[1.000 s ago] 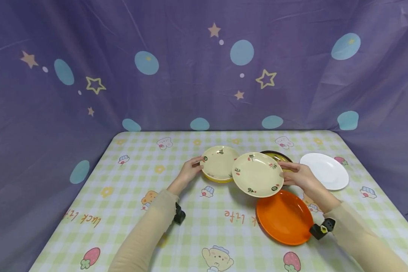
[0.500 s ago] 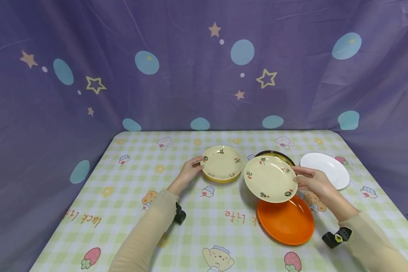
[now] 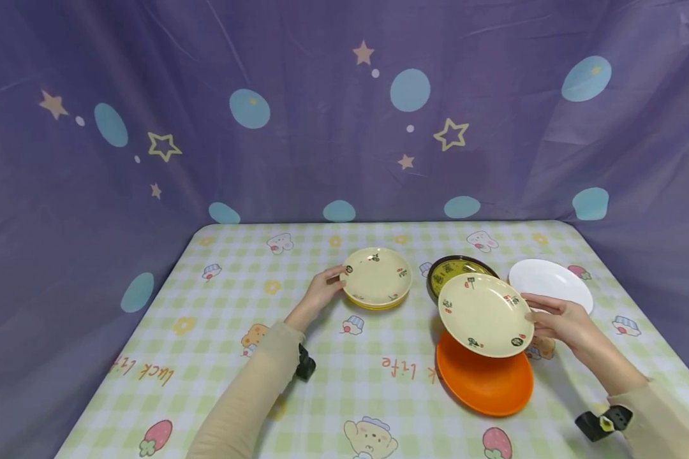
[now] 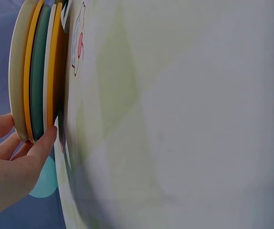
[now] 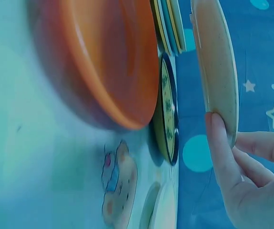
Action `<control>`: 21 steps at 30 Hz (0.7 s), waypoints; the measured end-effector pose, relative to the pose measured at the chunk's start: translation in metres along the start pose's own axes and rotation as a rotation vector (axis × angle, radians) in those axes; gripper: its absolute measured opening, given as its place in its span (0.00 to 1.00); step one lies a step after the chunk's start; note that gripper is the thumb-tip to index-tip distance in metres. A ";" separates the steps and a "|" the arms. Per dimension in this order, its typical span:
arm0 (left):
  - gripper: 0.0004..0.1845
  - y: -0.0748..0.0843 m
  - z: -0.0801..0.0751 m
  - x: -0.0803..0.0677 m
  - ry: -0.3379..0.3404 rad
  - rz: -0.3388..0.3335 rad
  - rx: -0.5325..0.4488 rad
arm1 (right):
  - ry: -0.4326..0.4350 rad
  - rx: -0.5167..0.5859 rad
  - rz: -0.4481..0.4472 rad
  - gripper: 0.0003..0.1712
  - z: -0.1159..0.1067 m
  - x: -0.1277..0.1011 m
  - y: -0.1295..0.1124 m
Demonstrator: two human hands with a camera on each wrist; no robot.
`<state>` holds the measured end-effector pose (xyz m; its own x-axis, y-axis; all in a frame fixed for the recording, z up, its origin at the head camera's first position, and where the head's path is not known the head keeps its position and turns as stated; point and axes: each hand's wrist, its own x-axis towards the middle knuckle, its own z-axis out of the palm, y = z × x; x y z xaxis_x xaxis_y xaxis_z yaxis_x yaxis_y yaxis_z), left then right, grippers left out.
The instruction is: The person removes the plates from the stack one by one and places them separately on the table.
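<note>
My right hand (image 3: 533, 315) pinches the right rim of a cream plate with small printed motifs (image 3: 486, 314) and holds it tilted in the air above the orange plate (image 3: 485, 379). In the right wrist view the thumb lies on the cream plate's edge (image 5: 216, 67), with the orange plate (image 5: 113, 62) behind it. My left hand (image 3: 339, 279) holds the left edge of a stack of plates (image 3: 377, 277) with a cream one on top. The left wrist view shows my fingers (image 4: 41, 143) against the stack's layered rims (image 4: 36, 71).
A dark plate with a yellow patterned inside (image 3: 449, 268) lies behind the held plate, and a white plate (image 3: 551, 280) sits at the right. The checked tablecloth (image 3: 235, 357) covers the table. A purple curtain hangs behind and at both sides.
My right hand has carried the cream plate right and toward me, away from the stack, to above the orange plate. The left hand has stayed on the stack.
</note>
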<state>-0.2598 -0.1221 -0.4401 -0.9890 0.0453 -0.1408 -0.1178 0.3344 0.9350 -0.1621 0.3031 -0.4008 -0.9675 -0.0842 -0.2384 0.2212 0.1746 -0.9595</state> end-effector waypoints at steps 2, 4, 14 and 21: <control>0.21 0.000 0.000 -0.001 -0.001 -0.002 -0.002 | -0.002 -0.014 -0.015 0.16 -0.009 0.001 0.010; 0.22 0.000 0.001 -0.001 -0.003 -0.005 -0.004 | -0.015 0.003 -0.019 0.18 -0.022 0.007 0.026; 0.21 -0.001 0.001 -0.001 -0.004 -0.004 -0.005 | 0.006 -0.003 -0.010 0.26 -0.073 0.016 0.079; 0.21 -0.002 0.000 -0.001 0.001 0.010 -0.002 | -0.002 -0.003 -0.016 0.32 -0.094 0.008 0.088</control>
<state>-0.2585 -0.1223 -0.4416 -0.9902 0.0472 -0.1314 -0.1085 0.3322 0.9370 -0.1617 0.4104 -0.4728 -0.9706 -0.0891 -0.2237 0.2057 0.1759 -0.9627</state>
